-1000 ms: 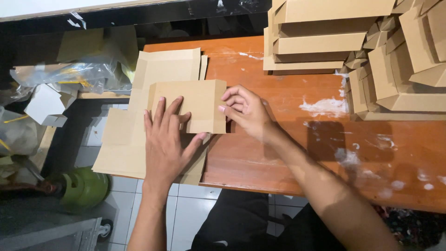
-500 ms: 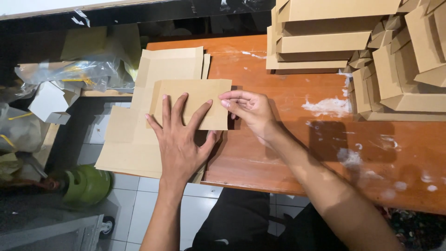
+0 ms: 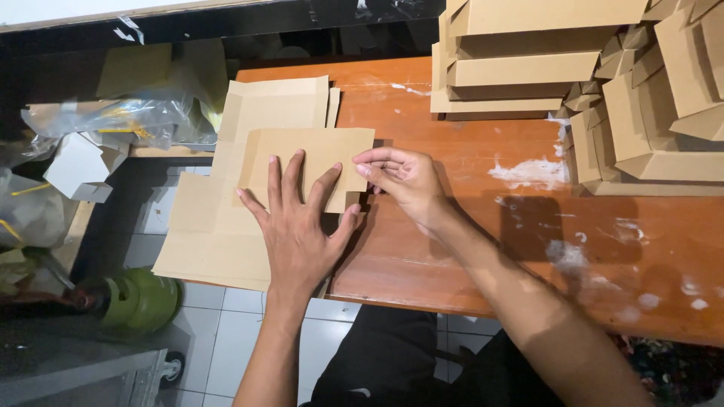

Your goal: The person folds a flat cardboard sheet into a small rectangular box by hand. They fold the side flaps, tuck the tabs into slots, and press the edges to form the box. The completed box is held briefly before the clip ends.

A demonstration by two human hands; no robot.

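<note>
A flat brown cardboard box blank lies on the left end of an orange wooden table, partly hanging over its edge. One of its panels is folded over on top. My left hand lies flat on that folded panel with the fingers spread. My right hand pinches the panel's right edge between thumb and fingertips.
Stacks of folded brown cardboard boxes fill the table's back right. White stains mark the tabletop. Left of the table are a clear plastic bag, white box pieces and a green gas cylinder on the tiled floor.
My left hand slid up and right, further onto the folded panel. My right hand stayed at the panel's right edge. The panel now lies flatter on the blank.
</note>
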